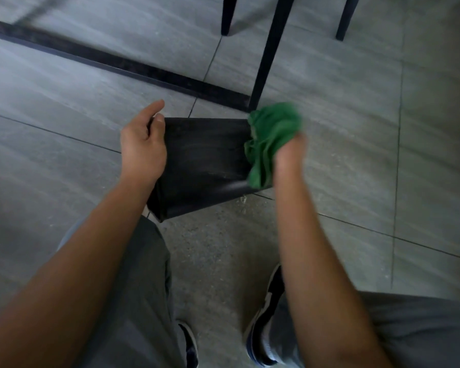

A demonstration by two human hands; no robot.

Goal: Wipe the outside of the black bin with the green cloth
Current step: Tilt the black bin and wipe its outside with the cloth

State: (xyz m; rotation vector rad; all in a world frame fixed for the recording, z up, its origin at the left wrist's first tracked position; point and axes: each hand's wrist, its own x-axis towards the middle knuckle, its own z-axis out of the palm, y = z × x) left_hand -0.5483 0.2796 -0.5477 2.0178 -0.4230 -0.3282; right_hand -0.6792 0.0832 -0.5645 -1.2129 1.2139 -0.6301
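Observation:
The black bin (205,160) is tipped on its side above the grey tiled floor, in the middle of the head view. My left hand (142,144) holds its left end, thumb hooked over the edge and fingers against the side. My right hand (290,152) is closed on the bunched green cloth (270,139), which presses against the bin's right end. The cloth and right hand are blurred. The bin's opening cannot be seen.
A black table frame bar (117,62) runs along the floor behind the bin, with an upright leg (268,54) just beyond the cloth. Two dark chair legs (227,17) stand further back. My knees and dark shoes (263,322) are below.

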